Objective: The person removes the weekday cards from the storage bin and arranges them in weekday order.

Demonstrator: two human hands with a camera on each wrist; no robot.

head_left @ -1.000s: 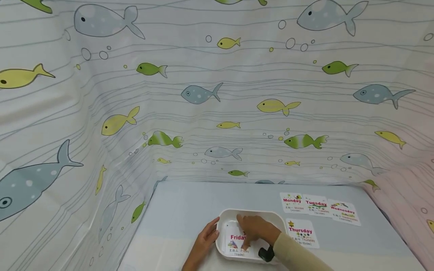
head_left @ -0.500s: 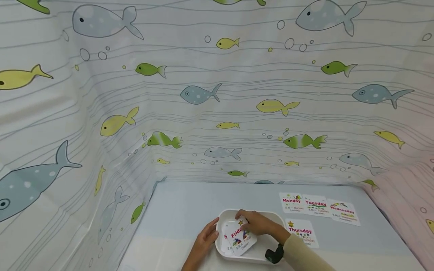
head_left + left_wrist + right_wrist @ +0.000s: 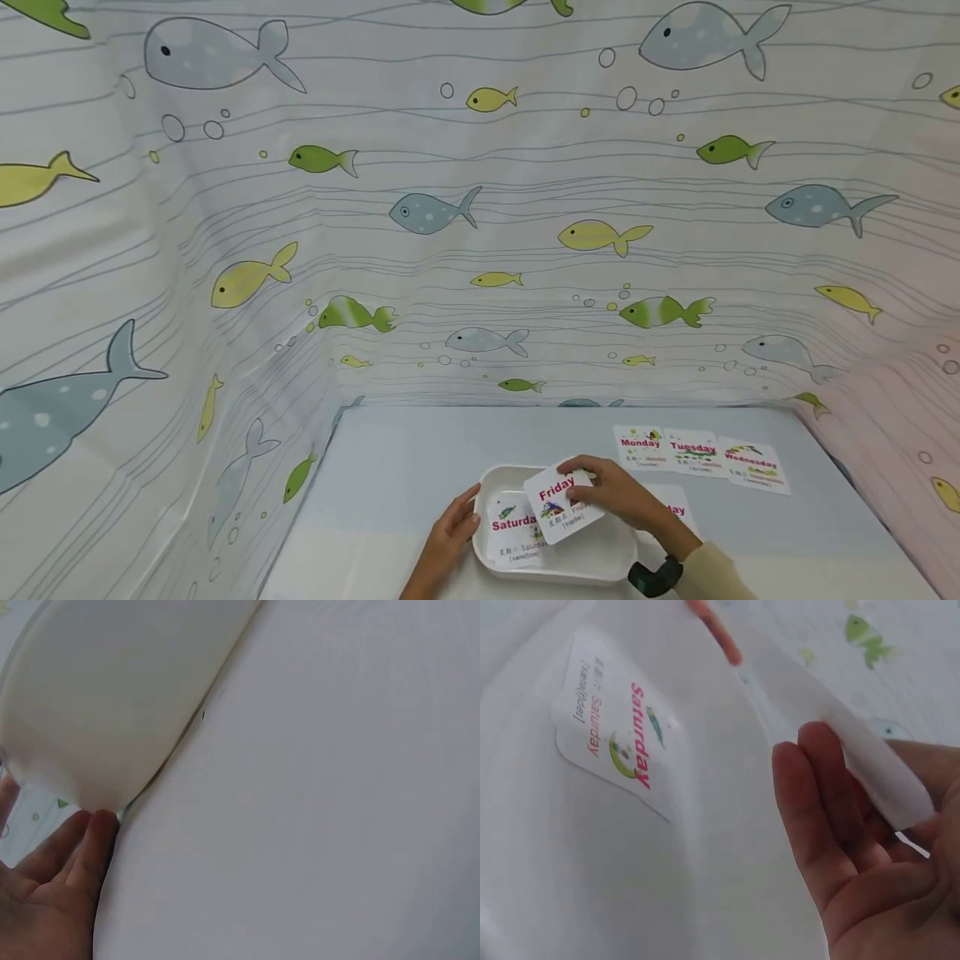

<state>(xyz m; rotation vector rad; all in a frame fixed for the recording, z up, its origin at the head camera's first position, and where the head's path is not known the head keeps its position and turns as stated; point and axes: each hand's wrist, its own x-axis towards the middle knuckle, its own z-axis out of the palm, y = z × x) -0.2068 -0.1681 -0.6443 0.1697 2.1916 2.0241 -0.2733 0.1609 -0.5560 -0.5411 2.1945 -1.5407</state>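
- 1 left hand (image 3: 447, 533), at the left end of the white tray (image 3: 600, 550): fingers relaxed, touching the edge, not wrapped around it. I judge the tray rigid and light, best steadied by its rim.
- 1 Saturday card (image 3: 513, 542), face up in the tray's left part, partly overlapped in my head view. I cannot tell whether more lie beneath.
- 1 Friday card (image 3: 555, 502), raised and tilted above the tray. I expect it to be very light, thin, fairly stiff and perhaps slick; a hard squeeze could crease it. I would take hold at an edge or corner, digits opposed, pressure gentle.
- 1 right hand (image 3: 615, 493), pinching the Friday card at its upper-right corner; my right wrist view shows it nearly edge-on among the digits.
- 4 cards on the pale table (image 3: 420, 442): Monday card (image 3: 641, 447), Tuesday card (image 3: 695, 454) and Wednesday card (image 3: 752, 464) in a row; nearer, 1 partly hidden card (image 3: 678, 504) behind the right forearm (image 3: 673, 533), only "day" legible.
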